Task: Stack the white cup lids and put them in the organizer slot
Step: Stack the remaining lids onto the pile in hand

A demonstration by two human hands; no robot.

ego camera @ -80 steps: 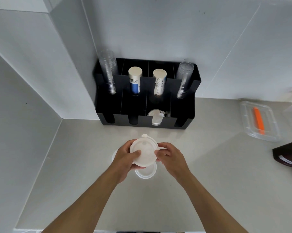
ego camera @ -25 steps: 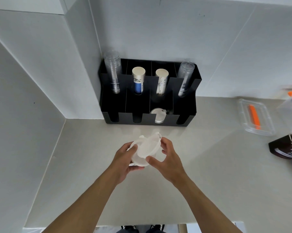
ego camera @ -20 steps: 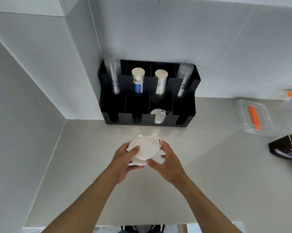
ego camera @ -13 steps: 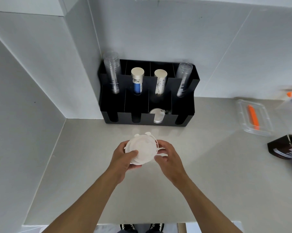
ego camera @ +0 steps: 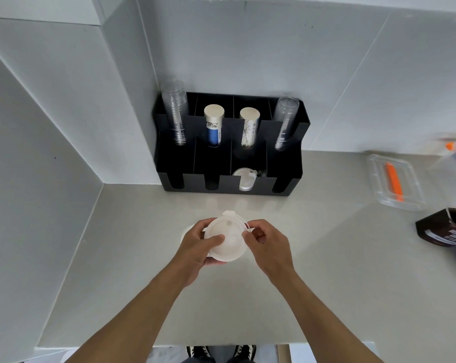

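Observation:
Both my hands hold a small stack of white cup lids above the grey counter, a little in front of the black organizer. My left hand grips the stack from the left and below, thumb on top. My right hand pinches its right rim. Another white lid lies on the counter, mostly hidden behind my left hand. Several white lids stand in the organizer's third front slot from the left.
The organizer's back row holds two clear cup stacks and two paper cup stacks. To the right lie a clear container with an orange item and a dark brown package. A wall corner juts out at the left.
The lid stack has been levelled and turned flat between my hands, and the hands have shifted slightly. One lid now shows on the counter behind my left hand.

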